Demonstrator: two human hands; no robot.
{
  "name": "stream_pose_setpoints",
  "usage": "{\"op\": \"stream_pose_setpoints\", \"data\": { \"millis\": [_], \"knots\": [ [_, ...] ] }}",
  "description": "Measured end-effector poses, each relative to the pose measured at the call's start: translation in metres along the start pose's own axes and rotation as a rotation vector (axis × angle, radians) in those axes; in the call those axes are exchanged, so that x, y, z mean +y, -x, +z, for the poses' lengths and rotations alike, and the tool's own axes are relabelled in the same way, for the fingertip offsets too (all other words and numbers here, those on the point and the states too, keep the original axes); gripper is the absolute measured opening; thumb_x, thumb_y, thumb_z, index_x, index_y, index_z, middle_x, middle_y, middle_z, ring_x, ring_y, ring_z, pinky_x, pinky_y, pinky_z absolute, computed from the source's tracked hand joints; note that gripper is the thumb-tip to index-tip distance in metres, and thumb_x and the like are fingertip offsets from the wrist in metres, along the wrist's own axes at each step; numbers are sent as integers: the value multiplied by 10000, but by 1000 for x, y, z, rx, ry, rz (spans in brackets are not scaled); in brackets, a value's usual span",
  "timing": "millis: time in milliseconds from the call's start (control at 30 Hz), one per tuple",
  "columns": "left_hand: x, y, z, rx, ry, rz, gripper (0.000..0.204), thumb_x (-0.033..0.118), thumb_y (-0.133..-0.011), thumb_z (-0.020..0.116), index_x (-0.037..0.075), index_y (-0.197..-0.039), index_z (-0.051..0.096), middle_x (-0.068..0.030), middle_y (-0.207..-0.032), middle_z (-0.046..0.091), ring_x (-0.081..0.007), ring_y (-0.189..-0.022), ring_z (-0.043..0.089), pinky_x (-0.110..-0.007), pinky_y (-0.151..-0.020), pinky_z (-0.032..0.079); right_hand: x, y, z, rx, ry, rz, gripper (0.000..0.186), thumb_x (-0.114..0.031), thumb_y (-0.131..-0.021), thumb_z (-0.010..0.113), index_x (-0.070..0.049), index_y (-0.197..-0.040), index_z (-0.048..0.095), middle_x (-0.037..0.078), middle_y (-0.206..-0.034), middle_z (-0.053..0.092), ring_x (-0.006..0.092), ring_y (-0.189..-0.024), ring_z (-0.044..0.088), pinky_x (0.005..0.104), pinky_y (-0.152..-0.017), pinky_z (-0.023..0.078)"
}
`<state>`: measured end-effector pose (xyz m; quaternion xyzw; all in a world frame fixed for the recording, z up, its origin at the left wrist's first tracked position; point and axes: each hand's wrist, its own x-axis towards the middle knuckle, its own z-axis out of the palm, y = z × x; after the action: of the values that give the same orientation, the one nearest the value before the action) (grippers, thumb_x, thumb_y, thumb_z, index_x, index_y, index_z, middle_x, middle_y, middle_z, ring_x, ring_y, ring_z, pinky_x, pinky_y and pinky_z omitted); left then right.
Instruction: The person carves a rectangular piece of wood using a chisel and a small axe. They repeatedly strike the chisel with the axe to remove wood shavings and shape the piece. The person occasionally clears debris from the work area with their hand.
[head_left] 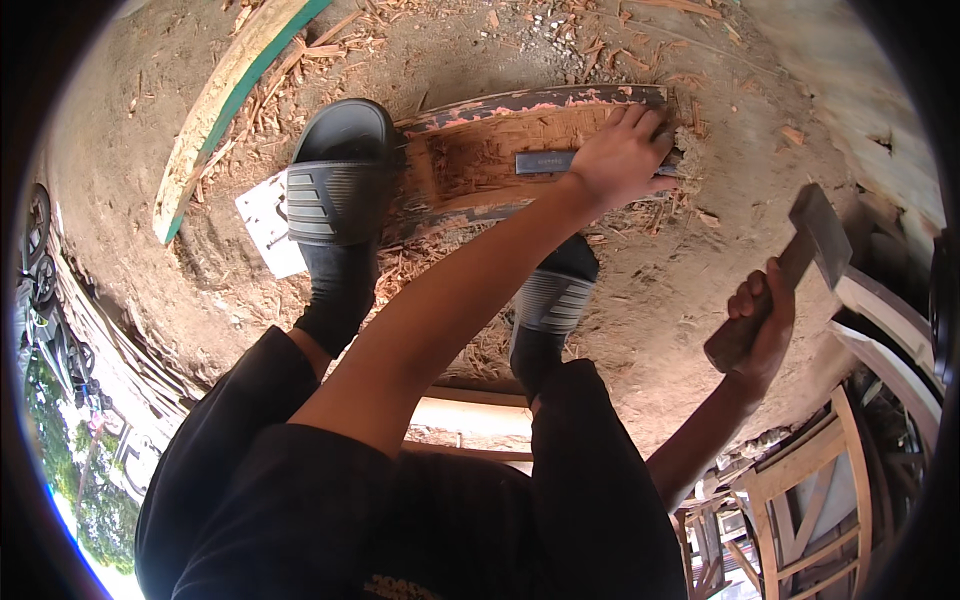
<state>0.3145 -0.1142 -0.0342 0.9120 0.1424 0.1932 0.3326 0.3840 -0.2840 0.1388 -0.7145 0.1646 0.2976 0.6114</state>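
My left hand [622,158] is on a curved wooden piece [480,155] with a hollowed middle and flaking dark and pink paint. Its fingers curl around a flat dark metal bar [543,162], which looks like a chisel; part of it is hidden under the palm. Off to the right, my right hand [768,318] grips the thick handle of a hammer [822,235], whose heavy metal head points up and away from the wood. My left sandal [340,180] presses on the wood's left end, and my right sandal [556,290] is at its near edge.
A curved board with a green edge [232,125] lies at the far left. Wood chips [575,60] are scattered over the dirt floor [720,270]. A white sheet [268,228] lies beside my left foot. Wooden frames [815,490] stand at the lower right, and bicycles [45,300] at the left.
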Motion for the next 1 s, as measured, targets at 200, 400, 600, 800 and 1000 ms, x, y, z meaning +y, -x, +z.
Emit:
{"op": "stream_pose_setpoints", "data": {
  "millis": [200,400,600,800,1000],
  "knots": [
    [4,2,-1,-19,25,-44,660,365,-694,777,-8,-1202,580,-119,-1262,527,-295,-1194,463,-390,-1020,404,26,10,28,-255,446,171,190,-166,-906,585,-49,-1030,502,42,-700,514,118,-485,510,255,-421,414],
    [3,4,-3,-66,30,-93,671,346,-688,786,14,-1230,570,-109,-1281,518,-292,-1194,459,-385,-1028,394,2,0,22,-83,211,77,200,-222,-911,604,-75,-1007,507,20,-702,491,101,-492,468,233,-426,379],
    [6,1,-3,-52,74,-102,657,334,-681,791,21,-1217,576,-107,-1262,517,-295,-1190,459,-386,-1030,387,34,-12,14,-177,333,13,164,-100,-860,584,-28,-972,489,37,-653,498,119,-475,482,248,-427,392],
    [2,5,-5,-17,98,-115,523,317,-656,801,25,-1060,643,-91,-1200,546,-290,-1157,472,-395,-994,395,26,8,29,-270,356,221,259,-105,-851,606,-29,-1062,477,28,-652,469,102,-422,469,248,-385,400],
    [11,9,-2,-31,80,-80,433,297,-615,819,46,-934,668,-64,-1085,594,-267,-1112,488,-400,-942,398,43,11,8,-174,195,268,217,-93,-853,585,-37,-1027,469,43,-694,474,123,-471,462,262,-412,397]
  ]
}}
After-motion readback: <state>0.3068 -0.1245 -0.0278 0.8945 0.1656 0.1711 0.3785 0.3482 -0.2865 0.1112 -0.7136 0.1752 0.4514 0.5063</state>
